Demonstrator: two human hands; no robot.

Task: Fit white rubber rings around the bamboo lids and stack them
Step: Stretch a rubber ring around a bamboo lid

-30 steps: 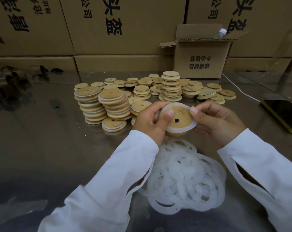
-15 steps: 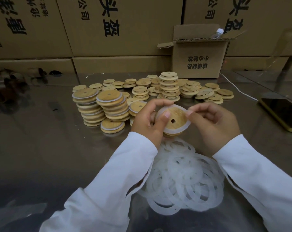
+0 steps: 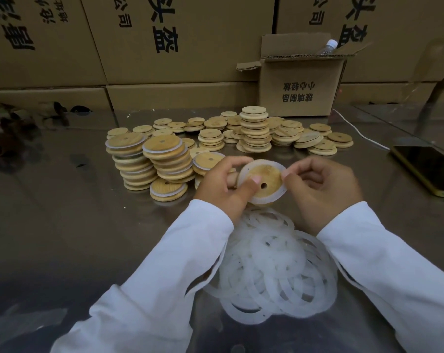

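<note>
Stacked brown cartons [image 3: 190, 47] printed with black characters are filling the background, well behind the held lid [image 3: 266, 174]. A shiny metal bench [image 3: 63, 238] is carrying everything and reflecting the cartons.

- Small open carton [image 3: 299, 93] is standing far behind the held lid and slightly to its right; a capped clear bottle [image 3: 329, 47] is poking out of its top.
- Loose heap of white rubber rings [image 3: 274, 271] is lying just below the held lid, between the two white sleeves.
- Bare bamboo lids [image 3: 256, 131] are sitting in low stacks and a scatter behind the held lid, one stack rising taller than the others.
- Ringed lid stacks [image 3: 149, 161] are leaning to the left of the held lid; a single ringed lid is lying at their foot.
- Dark phone [image 3: 429, 169] is lying flat to the right of the held lid, a white cable [image 3: 361, 133] trailing behind it.
- Left hand [image 3: 220, 184] is gripping the held lid above the bench, thumb pressing on its face near the centre hole.
- Right hand [image 3: 322, 189], fingers curled, is pinching the white ring [image 3: 264, 201] at the held lid's right edge. The ring is encircling the held lid; how well it is seated is unclear.
</note>
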